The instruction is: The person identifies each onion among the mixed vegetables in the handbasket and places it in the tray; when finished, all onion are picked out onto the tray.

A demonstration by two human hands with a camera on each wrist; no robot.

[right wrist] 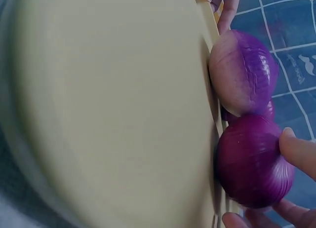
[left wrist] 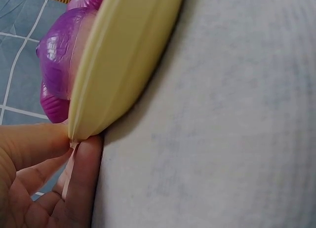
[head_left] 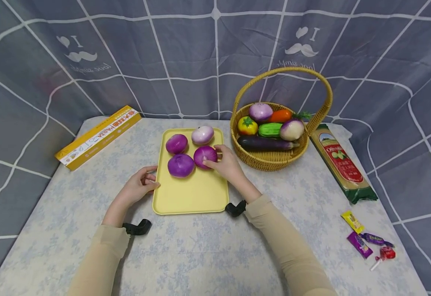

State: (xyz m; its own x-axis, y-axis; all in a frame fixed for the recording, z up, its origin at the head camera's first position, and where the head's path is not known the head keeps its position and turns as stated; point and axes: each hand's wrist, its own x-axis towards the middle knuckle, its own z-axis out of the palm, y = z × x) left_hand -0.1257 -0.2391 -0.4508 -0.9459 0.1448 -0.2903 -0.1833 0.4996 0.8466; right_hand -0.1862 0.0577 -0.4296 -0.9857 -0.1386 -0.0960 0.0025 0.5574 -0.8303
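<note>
A yellow tray (head_left: 191, 195) lies on the table with several onions at its far end. My right hand (head_left: 223, 162) grips the striped purple onion (head_left: 205, 156), which rests on the tray; in the right wrist view its fingertips (right wrist: 296, 150) curl round that onion (right wrist: 251, 161). Beside it sit a plain purple onion (head_left: 180, 165), another purple one (head_left: 176, 143) and a pale one (head_left: 202, 135). My left hand (head_left: 144, 181) pinches the tray's left edge; the left wrist view shows its fingers (left wrist: 84, 178) on the tray rim (left wrist: 113, 65).
A wicker basket (head_left: 271, 159) of vegetables stands just right of the tray. A yellow box (head_left: 98, 136) lies at the back left, a green pasta packet (head_left: 343, 164) at the right, and a few sweets (head_left: 367, 241) at the front right.
</note>
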